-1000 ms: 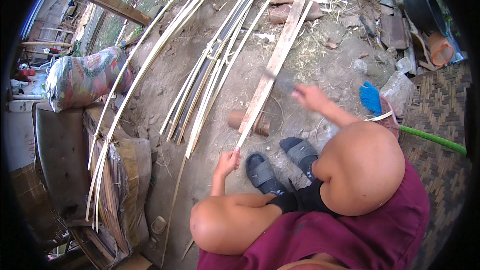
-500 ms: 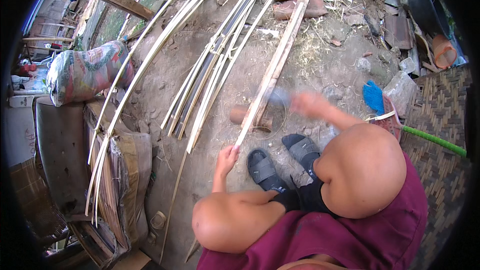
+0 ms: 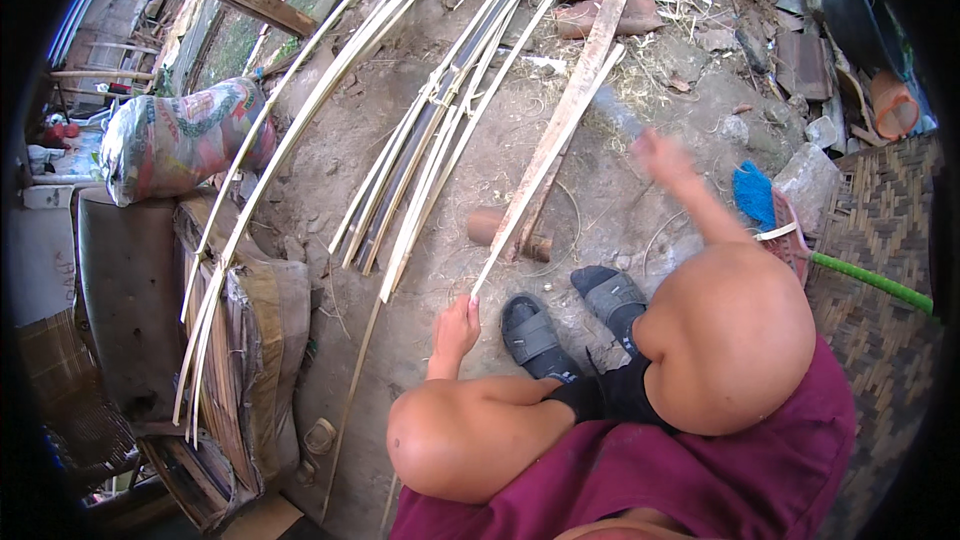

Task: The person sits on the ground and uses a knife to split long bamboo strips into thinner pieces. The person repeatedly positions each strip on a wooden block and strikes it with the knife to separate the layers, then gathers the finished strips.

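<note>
My left hand (image 3: 457, 334) is closed around the near end of a long pale bamboo strip (image 3: 578, 118). That strip lies along the right side of a narrow wooden plank (image 3: 590, 58), its far end apart from the plank. Under the plank's near part is a short brown cylindrical block (image 3: 490, 226). To the right of the strip, my right hand (image 3: 662, 159) is closed on the handle end of a knife (image 3: 617, 112). Motion smears both this hand and the greyish blade, so the knife's exact shape is unclear.
Long split bamboo strips (image 3: 425, 130) lie left of the plank, and more (image 3: 255, 195) arch over a worn padded seat (image 3: 250, 340). A stuffed sack (image 3: 190, 140) is behind it. At right are a green-handled brush (image 3: 868, 282) and a woven mat (image 3: 885, 210).
My right hand and the knife have moved up and right, away from the plank. The strip's far end now stands apart from the plank. My left hand keeps its hold.
</note>
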### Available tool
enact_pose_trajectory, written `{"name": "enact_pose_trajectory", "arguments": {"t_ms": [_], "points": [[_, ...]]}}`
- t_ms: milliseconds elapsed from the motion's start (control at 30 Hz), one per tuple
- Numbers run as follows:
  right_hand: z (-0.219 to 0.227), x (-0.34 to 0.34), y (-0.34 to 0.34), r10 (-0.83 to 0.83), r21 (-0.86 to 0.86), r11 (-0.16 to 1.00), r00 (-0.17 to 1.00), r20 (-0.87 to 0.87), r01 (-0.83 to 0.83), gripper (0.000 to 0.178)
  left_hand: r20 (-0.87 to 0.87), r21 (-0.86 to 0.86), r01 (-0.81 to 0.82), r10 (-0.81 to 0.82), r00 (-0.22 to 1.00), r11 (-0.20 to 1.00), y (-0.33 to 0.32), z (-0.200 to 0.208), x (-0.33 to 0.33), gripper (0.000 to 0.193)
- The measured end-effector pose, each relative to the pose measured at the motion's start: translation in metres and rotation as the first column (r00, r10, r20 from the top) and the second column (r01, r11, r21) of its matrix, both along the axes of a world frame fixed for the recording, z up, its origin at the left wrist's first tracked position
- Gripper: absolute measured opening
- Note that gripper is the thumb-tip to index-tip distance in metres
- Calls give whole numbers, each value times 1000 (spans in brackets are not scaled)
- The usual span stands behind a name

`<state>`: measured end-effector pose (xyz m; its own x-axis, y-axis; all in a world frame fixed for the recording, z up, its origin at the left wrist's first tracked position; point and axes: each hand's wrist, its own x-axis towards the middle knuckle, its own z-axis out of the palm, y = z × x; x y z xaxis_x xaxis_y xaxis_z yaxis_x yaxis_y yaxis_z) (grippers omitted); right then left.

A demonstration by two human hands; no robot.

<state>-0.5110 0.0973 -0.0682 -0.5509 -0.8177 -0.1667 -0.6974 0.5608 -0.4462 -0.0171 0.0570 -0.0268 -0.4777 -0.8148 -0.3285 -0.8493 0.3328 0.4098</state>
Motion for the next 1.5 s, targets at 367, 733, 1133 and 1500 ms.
{"name": "enact_pose_trajectory", "arguments": {"t_ms": [367, 733, 1133, 1500], "points": [[66, 152, 25, 639, -30, 761, 740, 211, -648, 37, -282, 217, -63, 124, 951, 974, -27, -28, -36, 42], [34, 105, 7, 488, -161, 869, 864, 123, -468, 39, -178, 736, -161, 418, 891, 657, -37, -22, -21, 47], [32, 126, 24, 695, -85, 708, 713, -86, -701, 39, -368, 596, -106, 389, 845, 796, -33, -52, 11, 49], [0, 92, 24, 568, -206, 807, 823, 18, -553, 46, -248, 565, -147, 337, 908, 812, -22, -42, 25, 46]]}}
